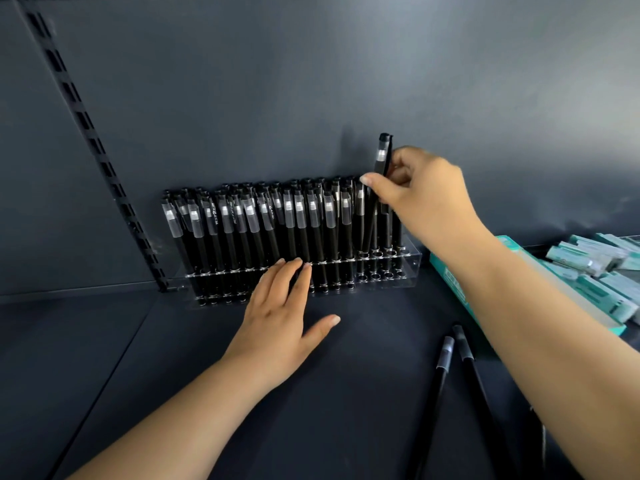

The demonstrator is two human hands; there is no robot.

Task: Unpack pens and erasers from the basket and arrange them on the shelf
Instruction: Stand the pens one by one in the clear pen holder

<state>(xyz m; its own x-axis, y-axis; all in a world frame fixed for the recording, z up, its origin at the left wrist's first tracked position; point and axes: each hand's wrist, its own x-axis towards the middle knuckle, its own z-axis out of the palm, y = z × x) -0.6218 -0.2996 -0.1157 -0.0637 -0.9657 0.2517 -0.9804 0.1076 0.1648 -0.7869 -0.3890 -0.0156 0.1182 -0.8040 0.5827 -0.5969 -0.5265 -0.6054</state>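
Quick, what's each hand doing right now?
Left hand: open, straight fingers touching the clear acrylic pen rack.
Right hand: closed, pinching a black capped pen upright above the rack.

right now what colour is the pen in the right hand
Black, with a clear cap band; the pen shows in the head view.

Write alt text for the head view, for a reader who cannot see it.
The right hand holds a black pen upright over the right end of a clear pen rack full of black pens, while the left hand steadies the rack's front. Two loose pens lie on the dark shelf.
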